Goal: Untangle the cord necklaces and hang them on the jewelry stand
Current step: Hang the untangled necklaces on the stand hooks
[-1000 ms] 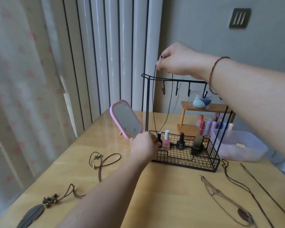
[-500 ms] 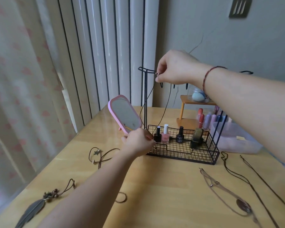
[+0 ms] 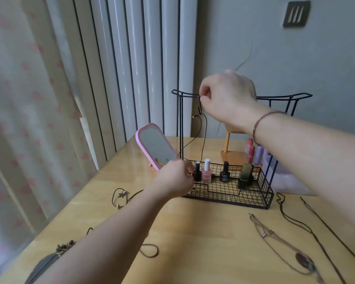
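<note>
Head view: the black cord (image 3: 203,138) is pinched by the right hand (image 3: 226,97) just beside the stand's hook (image 3: 199,110) — its lower end gripped by the left hand (image 3: 175,179), directly below.

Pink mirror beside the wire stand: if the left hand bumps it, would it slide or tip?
The pink mirror probably tips rather than slides: it leans back on a small prop, tall for its footing. It looks light, so a brush from the left hand just in front might topple it. The table looks glossy, so some skidding is possible.
</note>
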`<state>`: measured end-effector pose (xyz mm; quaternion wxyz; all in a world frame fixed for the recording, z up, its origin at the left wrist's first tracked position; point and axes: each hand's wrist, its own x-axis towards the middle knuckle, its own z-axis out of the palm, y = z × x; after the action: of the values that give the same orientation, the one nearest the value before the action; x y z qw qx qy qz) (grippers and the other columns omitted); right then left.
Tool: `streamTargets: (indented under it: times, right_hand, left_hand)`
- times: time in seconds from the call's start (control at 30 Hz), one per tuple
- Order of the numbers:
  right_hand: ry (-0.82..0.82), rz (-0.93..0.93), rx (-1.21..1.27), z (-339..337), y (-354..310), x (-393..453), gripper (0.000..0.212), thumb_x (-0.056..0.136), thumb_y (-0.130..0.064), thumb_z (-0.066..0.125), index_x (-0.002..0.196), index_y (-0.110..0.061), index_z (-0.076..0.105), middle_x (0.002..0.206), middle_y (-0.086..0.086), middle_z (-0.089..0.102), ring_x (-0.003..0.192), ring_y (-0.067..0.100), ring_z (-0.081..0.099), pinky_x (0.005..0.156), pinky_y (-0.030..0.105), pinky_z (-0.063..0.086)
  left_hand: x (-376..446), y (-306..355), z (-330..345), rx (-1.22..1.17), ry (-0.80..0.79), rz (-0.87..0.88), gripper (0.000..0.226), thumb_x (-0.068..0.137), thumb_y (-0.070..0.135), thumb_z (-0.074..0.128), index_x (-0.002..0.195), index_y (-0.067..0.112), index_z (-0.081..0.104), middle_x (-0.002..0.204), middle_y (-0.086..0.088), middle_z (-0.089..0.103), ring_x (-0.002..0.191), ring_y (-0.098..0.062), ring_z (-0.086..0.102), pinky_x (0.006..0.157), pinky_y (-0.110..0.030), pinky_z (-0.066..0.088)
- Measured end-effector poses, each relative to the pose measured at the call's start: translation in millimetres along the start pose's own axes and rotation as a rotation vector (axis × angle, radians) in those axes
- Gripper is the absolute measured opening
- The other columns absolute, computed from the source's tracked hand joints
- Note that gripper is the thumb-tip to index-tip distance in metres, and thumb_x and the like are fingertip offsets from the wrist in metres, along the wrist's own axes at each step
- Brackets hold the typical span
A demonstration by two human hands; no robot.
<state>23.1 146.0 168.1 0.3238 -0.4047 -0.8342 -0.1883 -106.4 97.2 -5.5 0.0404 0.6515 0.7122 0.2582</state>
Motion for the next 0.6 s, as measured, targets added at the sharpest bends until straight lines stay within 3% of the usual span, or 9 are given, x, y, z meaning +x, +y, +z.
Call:
streamTargets:
  times: [0.1,0.13,0.2,0.23,0.3,0.4,0.47,0.53,0.6]
  right_hand:
    - [0.168,-0.076,0.274,8.2,-4.1,-47.0,0.019,0.090,-0.026,0.052,0.090,-0.021,0.070,0.077,0.001,0.068,0.077,0.029,0.063,0.066,0.035,0.053]
    - [0.105,-0.073,0.305,15.4,-6.6,-65.7,0.022,0.092,-0.031,0.051,0.085,-0.019,0.069,0.070,0.001,0.066,0.068,0.027,0.063,0.062,0.036,0.055]
    - [-0.243,0.041,0.209,37.7,-10.0,-93.7,0.040,0.096,-0.047,0.048,0.076,-0.018,0.067,0.065,0.000,0.062,0.061,0.022,0.061,0.057,0.034,0.055]
    - [-0.410,0.116,0.131,50.7,-8.5,-101.5,0.049,0.095,-0.057,0.046,0.074,-0.018,0.066,0.066,0.001,0.060,0.063,0.022,0.061,0.057,0.031,0.052]
    - [-0.561,0.232,0.054,75.4,-3.3,-106.1,0.060,0.091,-0.071,0.041,0.079,-0.018,0.066,0.075,0.002,0.062,0.071,0.024,0.061,0.057,0.029,0.045]
    - [-0.563,0.307,0.032,102.1,-4.6,-101.7,0.074,0.084,-0.082,0.037,0.114,-0.018,0.057,0.103,0.004,0.068,0.089,0.026,0.065,0.059,0.030,0.040]
    - [-0.583,0.329,0.121,112.8,-13.4,-99.3,0.068,0.086,-0.077,0.044,0.126,-0.021,0.048,0.112,0.003,0.066,0.102,0.027,0.064,0.064,0.031,0.041]
    - [-0.616,0.345,0.298,124.9,-19.6,-97.0,0.038,0.093,-0.061,0.050,0.103,-0.026,0.060,0.102,0.000,0.067,0.100,0.028,0.063,0.069,0.032,0.045]
    - [-0.642,0.350,0.399,137.2,-20.8,-95.1,0.034,0.098,-0.045,0.051,0.076,-0.022,0.060,0.084,-0.001,0.066,0.088,0.028,0.063,0.068,0.032,0.046]
  left_hand:
    - [-5.6,-5.0,12.6,0.197,-0.040,0.116,0.029,0.091,0.023,0.046,0.111,0.021,0.067,0.110,0.001,0.064,0.104,-0.023,0.057,0.089,-0.040,0.048]
    - [-7.8,-8.0,15.9,0.255,-0.065,0.159,0.028,0.093,0.026,0.043,0.109,0.022,0.066,0.108,0.002,0.063,0.106,-0.023,0.054,0.090,-0.039,0.043]
    - [-11.8,-14.2,19.4,0.326,-0.114,0.235,0.030,0.097,0.032,0.042,0.117,0.023,0.062,0.113,0.004,0.063,0.113,-0.023,0.050,0.095,-0.042,0.035]
    - [-12.9,-18.0,20.0,0.347,-0.127,0.270,0.034,0.097,0.034,0.042,0.125,0.023,0.059,0.119,0.004,0.062,0.117,-0.022,0.048,0.101,-0.044,0.033]
    - [-15.8,-23.6,19.4,0.359,-0.144,0.335,0.041,0.097,0.030,0.044,0.136,0.021,0.053,0.127,0.003,0.060,0.121,-0.022,0.047,0.108,-0.048,0.029]
    - [-18.6,-25.2,16.8,0.275,-0.169,0.409,0.046,0.092,0.019,0.046,0.138,0.018,0.051,0.133,0.000,0.059,0.122,-0.025,0.051,0.109,-0.046,0.032]
    - [-19.9,-24.2,16.4,0.258,-0.142,0.516,0.053,0.083,0.014,0.045,0.135,0.016,0.056,0.131,-0.003,0.061,0.120,-0.026,0.053,0.107,-0.044,0.037]
    - [-19.7,-26.3,17.3,0.247,-0.077,0.624,0.050,0.076,0.012,0.040,0.116,0.014,0.070,0.114,-0.005,0.069,0.109,-0.027,0.059,0.099,-0.040,0.045]
    - [-21.6,-30.5,15.3,0.188,0.039,0.638,0.045,0.070,0.012,0.034,0.088,0.014,0.075,0.088,-0.003,0.071,0.086,-0.027,0.063,0.079,-0.037,0.054]
